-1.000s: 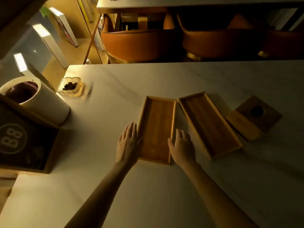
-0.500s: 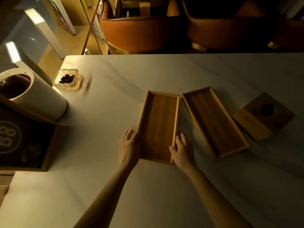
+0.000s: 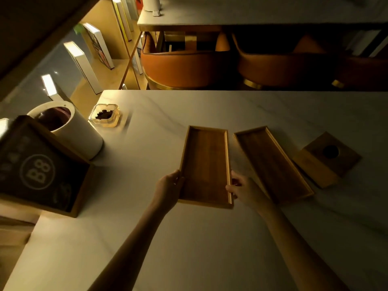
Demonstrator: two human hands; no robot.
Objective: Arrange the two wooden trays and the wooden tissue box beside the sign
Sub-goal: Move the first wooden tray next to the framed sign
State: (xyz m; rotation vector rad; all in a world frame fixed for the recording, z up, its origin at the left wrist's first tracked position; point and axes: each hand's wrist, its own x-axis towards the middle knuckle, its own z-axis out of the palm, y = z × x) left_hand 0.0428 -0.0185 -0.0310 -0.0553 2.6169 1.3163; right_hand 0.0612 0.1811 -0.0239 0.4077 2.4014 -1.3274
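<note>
A long wooden tray (image 3: 205,164) lies in the middle of the pale marble table (image 3: 189,238). My left hand (image 3: 170,189) grips its left rim near the front corner. On the opposite rim, my right hand (image 3: 243,190) holds the front right corner. A second wooden tray (image 3: 273,162) rests angled just to the right. Further right sits the wooden tissue box (image 3: 326,159) with a round hole on top. The dark sign (image 3: 37,169) marked B8 in a wooden frame stands at the left edge.
A white cylindrical container (image 3: 69,129) stands behind the sign, and a glass ashtray (image 3: 104,115) with dark bits sits beyond it. Orange chairs (image 3: 184,61) line the far side of the table. Books stand on a shelf at the upper left.
Both hands went from lying flat beside the tray to curling around its two long rims near the front. The head camera tilted up, showing more of the chairs.
</note>
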